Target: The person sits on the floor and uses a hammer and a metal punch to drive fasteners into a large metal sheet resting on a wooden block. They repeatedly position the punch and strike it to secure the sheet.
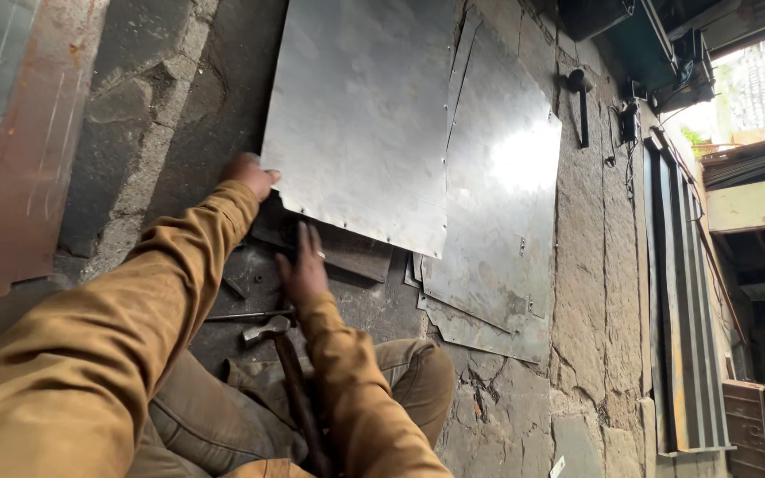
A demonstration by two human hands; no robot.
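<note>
A rusty brown metal plate [11,177] lies far left. The left hand [250,174] grips the corner of the large grey steel sheet [365,115] on the stone floor [586,265], fingers curled over it. The right hand [305,270] presses flat beside it, fingers together, above a wooden-handled hammer [287,372].

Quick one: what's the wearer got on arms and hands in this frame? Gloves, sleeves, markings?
No gloves: the left hand and right hand are bare. Both arms wear long mustard-brown sleeves of creased woven cloth reaching the wrists. No visible markings, watch or jewellery.
</note>
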